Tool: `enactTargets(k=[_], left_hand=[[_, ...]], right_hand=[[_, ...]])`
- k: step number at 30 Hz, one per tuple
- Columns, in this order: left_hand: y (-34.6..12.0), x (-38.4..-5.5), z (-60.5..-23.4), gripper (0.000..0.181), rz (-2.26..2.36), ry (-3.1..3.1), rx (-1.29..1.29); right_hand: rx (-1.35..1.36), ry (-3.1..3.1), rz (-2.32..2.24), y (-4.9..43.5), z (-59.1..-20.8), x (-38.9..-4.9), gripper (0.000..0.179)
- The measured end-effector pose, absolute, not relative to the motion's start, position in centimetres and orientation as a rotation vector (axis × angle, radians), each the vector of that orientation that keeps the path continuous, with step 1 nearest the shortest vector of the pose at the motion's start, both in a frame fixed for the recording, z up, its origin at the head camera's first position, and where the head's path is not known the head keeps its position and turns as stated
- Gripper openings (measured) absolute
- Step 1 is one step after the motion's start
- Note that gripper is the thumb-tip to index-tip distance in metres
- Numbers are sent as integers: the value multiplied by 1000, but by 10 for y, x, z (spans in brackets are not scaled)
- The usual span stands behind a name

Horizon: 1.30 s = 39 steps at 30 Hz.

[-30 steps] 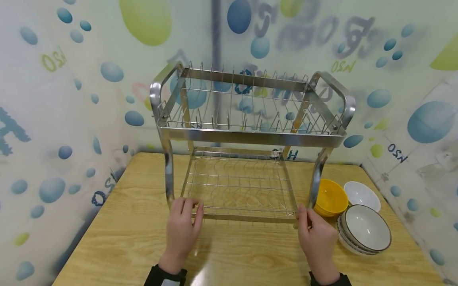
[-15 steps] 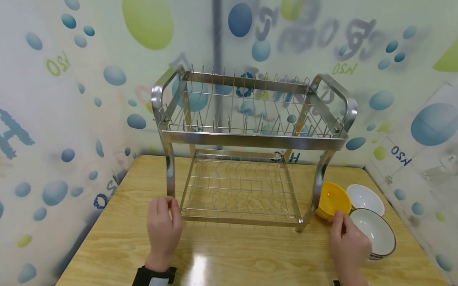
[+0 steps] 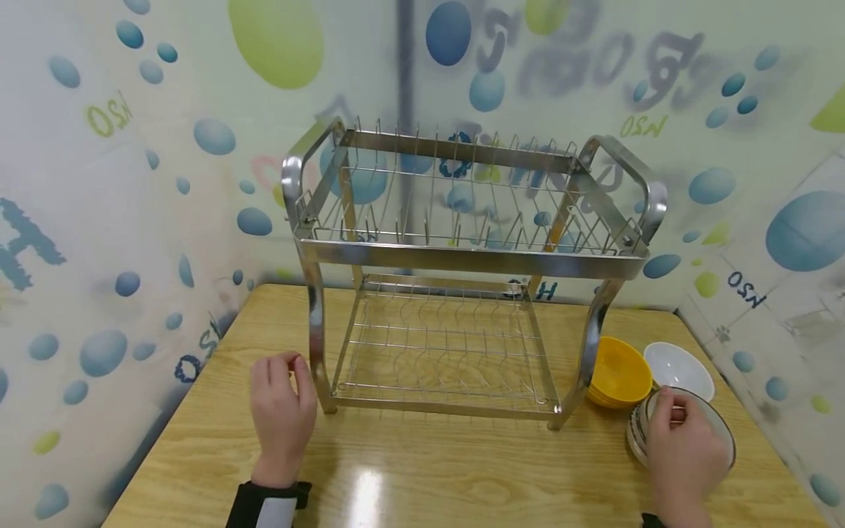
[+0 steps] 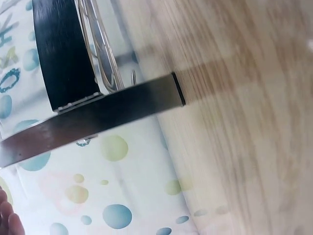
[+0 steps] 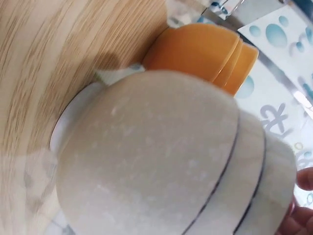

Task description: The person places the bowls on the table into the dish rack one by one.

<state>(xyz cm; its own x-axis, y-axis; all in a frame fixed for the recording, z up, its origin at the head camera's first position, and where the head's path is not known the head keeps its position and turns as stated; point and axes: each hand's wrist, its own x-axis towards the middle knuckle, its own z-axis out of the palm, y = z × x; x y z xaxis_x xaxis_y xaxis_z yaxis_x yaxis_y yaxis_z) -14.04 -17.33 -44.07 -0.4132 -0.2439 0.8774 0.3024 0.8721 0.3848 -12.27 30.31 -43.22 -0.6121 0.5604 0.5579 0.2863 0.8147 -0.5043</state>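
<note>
A two-tier metal dish rack stands upright on the table. My left hand is just left of its front left leg, apart from it, fingers loosely curled around nothing. In the left wrist view, only fingertips show at the lower left, apart from the rack leg. My right hand is over the near side of a stack of white, dark-rimmed bowls, its fingers bent. In the right wrist view, fingers show beside the stack's rim end; whether they touch it, I cannot tell.
Stacked yellow bowls stand by the rack's front right leg. Behind the dark-rimmed stack is a white bowl. The wooden table meets patterned walls at the back and sides.
Both hands have left the rack's lower front corners. The left moved left and the right moved right to the dark-rimmed bowls. The rack appears to stand in the same place.
</note>
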Motion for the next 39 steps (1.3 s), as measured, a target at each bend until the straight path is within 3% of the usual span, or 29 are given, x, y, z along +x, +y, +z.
enactTargets(k=[12, 23, 31, 39], left_hand=[[-186, -154, -438, 12, -645, -1991, 45], [-193, -165, -440, 17, -657, -2007, 114], [-195, -165, -438, 18, -673, -2021, 135], [-195, -164, -439, 18, -686, -2026, 133]], right_hand=[[-864, -2264, 581, 329, -433, -119, 33], [-1218, -2646, 626, 365, -423, -120, 54], [-1227, -2927, 561, 382, -427, -117, 65], [-1218, -2935, 486, 383, -423, -115, 60]])
